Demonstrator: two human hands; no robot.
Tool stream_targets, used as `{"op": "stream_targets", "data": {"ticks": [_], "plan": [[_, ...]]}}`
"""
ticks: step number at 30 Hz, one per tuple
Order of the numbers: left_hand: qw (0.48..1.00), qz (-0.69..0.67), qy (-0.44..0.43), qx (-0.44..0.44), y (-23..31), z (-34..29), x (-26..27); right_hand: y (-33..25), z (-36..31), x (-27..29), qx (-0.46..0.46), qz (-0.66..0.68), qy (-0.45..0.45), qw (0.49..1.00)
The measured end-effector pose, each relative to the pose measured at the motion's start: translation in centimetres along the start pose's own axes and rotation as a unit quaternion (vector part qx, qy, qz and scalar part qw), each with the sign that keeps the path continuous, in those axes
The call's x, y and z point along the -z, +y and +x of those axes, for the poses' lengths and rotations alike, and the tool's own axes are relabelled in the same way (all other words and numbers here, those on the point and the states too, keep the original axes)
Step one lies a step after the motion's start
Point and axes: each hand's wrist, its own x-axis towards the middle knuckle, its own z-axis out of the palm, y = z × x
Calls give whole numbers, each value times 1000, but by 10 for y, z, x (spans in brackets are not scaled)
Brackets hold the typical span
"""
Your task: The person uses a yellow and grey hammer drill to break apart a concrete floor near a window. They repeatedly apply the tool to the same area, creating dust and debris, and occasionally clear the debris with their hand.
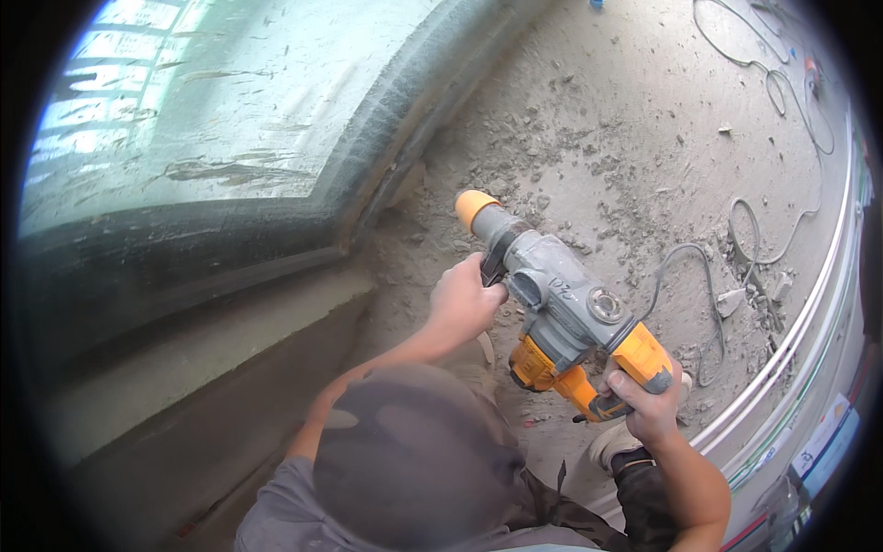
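Observation:
A grey and orange rotary hammer is held in both my hands, its orange nose pointing up and left toward the corner of the window frame. My left hand wraps around the black side handle just behind the nose. Around the orange rear handle closes my right hand; part of its fingers is hidden behind the grip. No bit shows beyond the nose, and I cannot tell whether the nose touches anything. Grey dust coats the tool's housing. Beneath it lies the dusty floor.
Broken concrete rubble spreads along the dusty window frame. A low concrete ledge runs at the left. Grey cable loops over the floor at the right, near long white pipes. My shoe stands below the tool.

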Motion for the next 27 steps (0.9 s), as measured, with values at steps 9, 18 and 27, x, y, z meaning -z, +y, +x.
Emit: {"op": "stream_targets", "data": {"ticks": [9, 18, 27], "plan": [[999, -15, 26, 19, -24, 18, 8, 10, 26, -12, -20, -15, -13, 1000], [994, -102, 46, -1, -30, 33, 14, -7, 41, -34, 24, -79, -36, 996], [987, -138, 78, -17, -50, 74, 36, -9, 57, -97, 114, -124, -12, 986]]}}
